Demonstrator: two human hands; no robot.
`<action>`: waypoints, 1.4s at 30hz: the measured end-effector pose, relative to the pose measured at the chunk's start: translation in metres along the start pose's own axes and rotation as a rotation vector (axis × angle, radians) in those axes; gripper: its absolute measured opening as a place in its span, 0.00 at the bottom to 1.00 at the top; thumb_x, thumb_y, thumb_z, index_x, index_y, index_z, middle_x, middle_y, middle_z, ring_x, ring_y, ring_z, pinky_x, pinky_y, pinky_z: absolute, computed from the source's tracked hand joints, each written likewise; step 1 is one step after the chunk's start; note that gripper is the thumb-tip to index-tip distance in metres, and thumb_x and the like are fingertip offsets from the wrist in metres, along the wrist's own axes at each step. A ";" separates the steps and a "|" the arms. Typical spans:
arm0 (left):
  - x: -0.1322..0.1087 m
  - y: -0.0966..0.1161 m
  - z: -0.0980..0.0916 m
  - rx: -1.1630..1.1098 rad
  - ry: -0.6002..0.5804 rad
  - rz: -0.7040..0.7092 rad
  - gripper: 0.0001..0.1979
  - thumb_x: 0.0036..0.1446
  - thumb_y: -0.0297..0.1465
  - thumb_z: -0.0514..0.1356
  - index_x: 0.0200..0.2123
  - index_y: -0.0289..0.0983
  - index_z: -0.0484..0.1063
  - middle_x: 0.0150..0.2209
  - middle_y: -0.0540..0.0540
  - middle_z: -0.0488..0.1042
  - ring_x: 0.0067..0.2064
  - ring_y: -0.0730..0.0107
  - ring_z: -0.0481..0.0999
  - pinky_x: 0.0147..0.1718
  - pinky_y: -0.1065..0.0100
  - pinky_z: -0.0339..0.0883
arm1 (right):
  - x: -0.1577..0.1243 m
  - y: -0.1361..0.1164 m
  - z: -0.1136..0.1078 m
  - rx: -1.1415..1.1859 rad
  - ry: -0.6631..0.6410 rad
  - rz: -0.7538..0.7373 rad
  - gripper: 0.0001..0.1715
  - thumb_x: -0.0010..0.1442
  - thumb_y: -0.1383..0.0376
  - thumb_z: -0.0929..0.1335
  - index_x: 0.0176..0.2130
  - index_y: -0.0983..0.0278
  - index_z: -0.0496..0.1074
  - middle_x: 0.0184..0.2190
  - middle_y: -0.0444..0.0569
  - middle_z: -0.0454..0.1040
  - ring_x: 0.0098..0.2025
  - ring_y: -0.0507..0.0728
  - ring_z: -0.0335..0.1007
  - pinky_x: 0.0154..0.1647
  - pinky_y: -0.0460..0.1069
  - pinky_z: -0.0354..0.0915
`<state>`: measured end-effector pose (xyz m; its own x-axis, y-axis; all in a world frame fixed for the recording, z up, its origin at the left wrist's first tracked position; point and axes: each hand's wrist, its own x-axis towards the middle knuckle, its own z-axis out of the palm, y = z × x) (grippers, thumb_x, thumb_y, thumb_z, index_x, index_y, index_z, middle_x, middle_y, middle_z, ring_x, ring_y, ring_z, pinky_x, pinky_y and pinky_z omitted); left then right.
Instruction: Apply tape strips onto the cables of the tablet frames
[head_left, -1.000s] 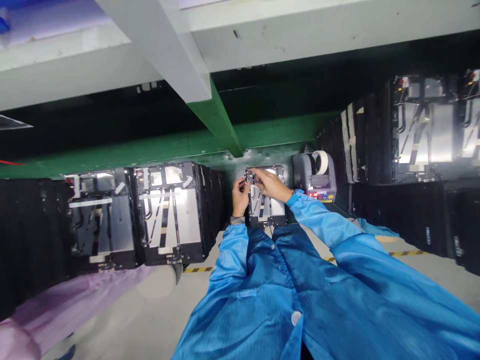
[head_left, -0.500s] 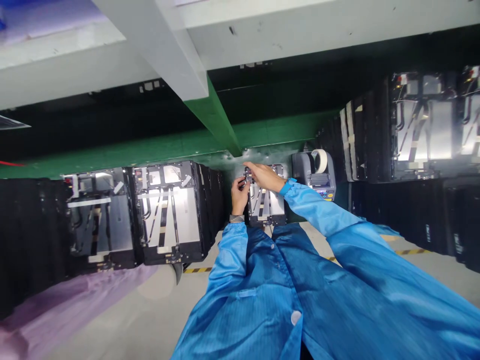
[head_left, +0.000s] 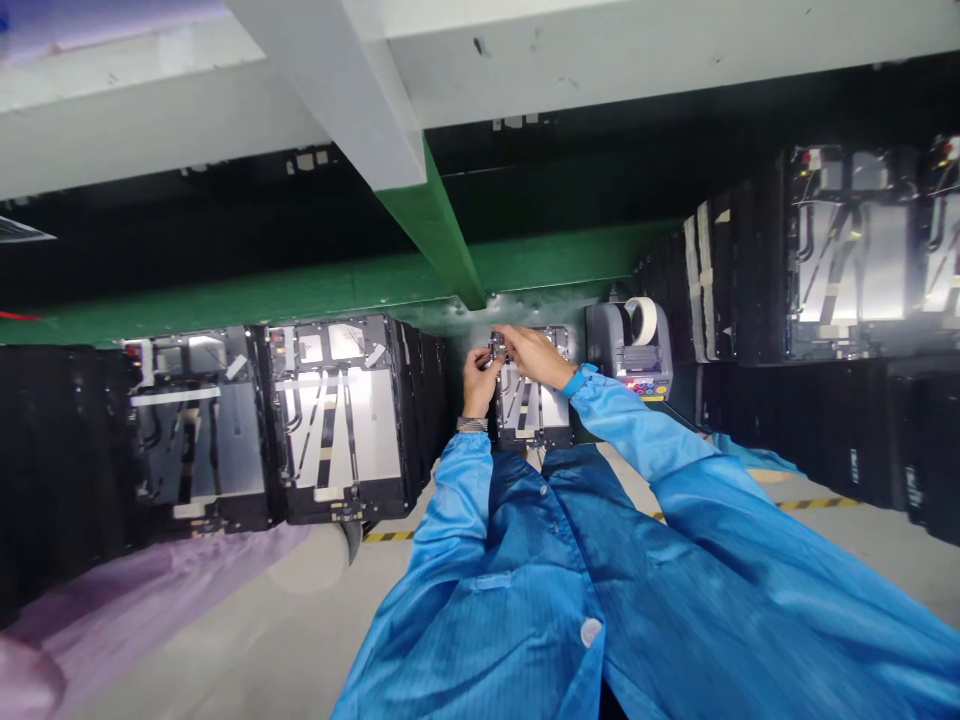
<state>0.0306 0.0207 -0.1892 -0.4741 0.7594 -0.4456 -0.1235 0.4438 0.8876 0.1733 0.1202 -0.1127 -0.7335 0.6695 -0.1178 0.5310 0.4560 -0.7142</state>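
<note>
At the green bench (head_left: 322, 290), fingers (head_left: 504, 342) of both hands (head_left: 480, 385) (head_left: 534, 358) pinching a small part (head_left: 496, 348)

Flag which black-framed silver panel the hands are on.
The black-framed silver panel under the left hand and right hand, by the grey tape dispenser; others stand apart.

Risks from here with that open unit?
The small dark part at the unit's top edge, where the left hand and right hand meet, might slip and drop onto the exposed foil and flex strips of the open device unit. The right sleeve also runs close to the tape dispenser and could knock it.
</note>
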 end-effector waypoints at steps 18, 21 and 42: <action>-0.002 0.021 -0.002 0.006 -0.076 0.186 0.23 0.56 0.31 0.69 0.54 0.45 0.68 0.63 0.43 0.68 0.65 0.59 0.72 0.58 0.61 0.71 | -0.046 -0.062 0.064 1.886 0.498 0.674 0.23 0.53 0.70 0.73 0.50 0.64 0.75 0.33 0.46 0.79 0.30 0.53 0.72 0.31 0.48 0.67; -0.002 0.026 -0.004 0.058 -0.104 0.198 0.18 0.56 0.31 0.69 0.51 0.44 0.73 0.69 0.42 0.62 0.65 0.56 0.72 0.59 0.59 0.71 | -0.047 -0.061 0.065 1.924 0.492 0.661 0.22 0.54 0.70 0.73 0.50 0.63 0.75 0.33 0.46 0.79 0.31 0.53 0.72 0.32 0.48 0.68; 0.003 0.033 -0.017 0.377 -0.275 0.378 0.09 0.67 0.34 0.62 0.48 0.42 0.80 0.70 0.39 0.61 0.66 0.54 0.72 0.63 0.54 0.70 | -0.056 -0.049 0.050 1.675 0.104 0.909 0.13 0.58 0.63 0.67 0.40 0.66 0.78 0.20 0.42 0.64 0.21 0.53 0.58 0.27 0.50 0.62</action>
<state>0.0101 0.0295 -0.1594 -0.1760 0.9704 -0.1652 0.3518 0.2187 0.9102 0.1668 0.0310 -0.1060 -0.4507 0.4022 -0.7969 -0.2574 -0.9134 -0.3155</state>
